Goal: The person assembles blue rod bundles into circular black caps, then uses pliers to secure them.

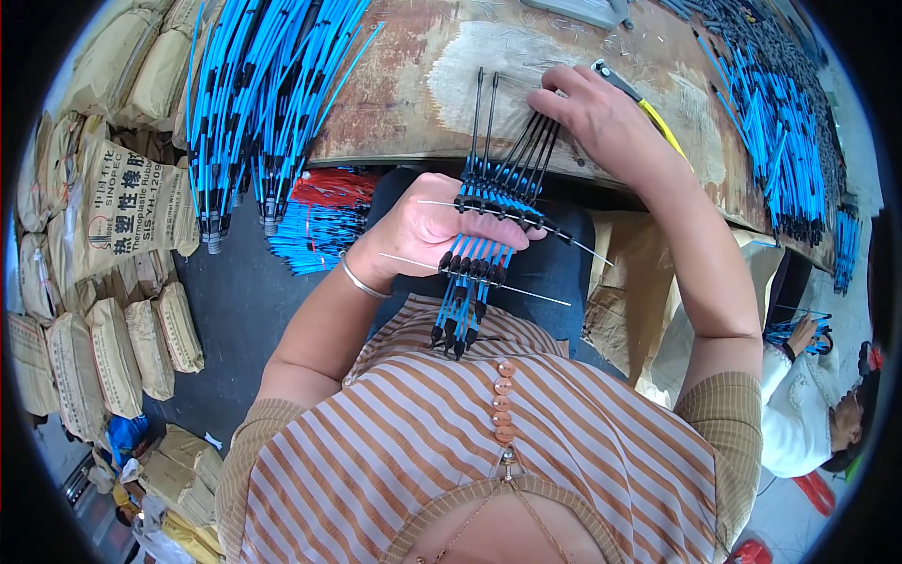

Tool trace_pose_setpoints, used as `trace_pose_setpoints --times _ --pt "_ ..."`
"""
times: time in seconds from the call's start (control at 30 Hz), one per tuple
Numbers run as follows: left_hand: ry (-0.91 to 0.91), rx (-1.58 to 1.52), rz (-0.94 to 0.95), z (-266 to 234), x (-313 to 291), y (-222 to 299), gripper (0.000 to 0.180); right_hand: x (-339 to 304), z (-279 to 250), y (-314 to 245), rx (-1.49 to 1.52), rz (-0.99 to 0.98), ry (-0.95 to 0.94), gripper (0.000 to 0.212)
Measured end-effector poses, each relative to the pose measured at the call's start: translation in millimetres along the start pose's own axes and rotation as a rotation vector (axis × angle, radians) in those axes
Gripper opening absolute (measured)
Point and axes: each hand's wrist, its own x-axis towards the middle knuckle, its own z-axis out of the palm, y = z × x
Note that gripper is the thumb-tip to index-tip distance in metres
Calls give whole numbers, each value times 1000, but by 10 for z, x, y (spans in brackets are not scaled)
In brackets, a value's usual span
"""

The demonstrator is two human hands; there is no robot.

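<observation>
My left hand (418, 226) is closed round a fanned bundle of thin blue rods (467, 246) with black fittings, held over my lap at the table's near edge. Two thin, pale wires or needles run crosswise through the bundle; the lower wire (531, 293) sticks out on both sides. Black rod ends (536, 141) spread from the bundle's far side towards my right hand (587, 108). That hand's thumb and fingers pinch together at the tips of several of these ends. Just beyond it lies a hand tool with yellow handles (662, 127) and a dark head.
Blue rod bunches (268, 103) overhang the worn wooden table (376, 113) at the left, with another blue pile (785, 141) at the right. Red and blue bundles (329, 197) sit below the edge. Stacked brown sacks (132, 207) line the left. A person in white (799, 423) works at the right.
</observation>
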Motion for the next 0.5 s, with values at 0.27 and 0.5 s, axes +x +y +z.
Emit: trace_pose_setpoints --times 0.27,0.5 --pt "-36 80 48 -7 35 9 20 40 41 40 -7 -41 14 21" --pt "-36 9 46 -4 5 68 20 27 39 46 -17 -96 26 22"
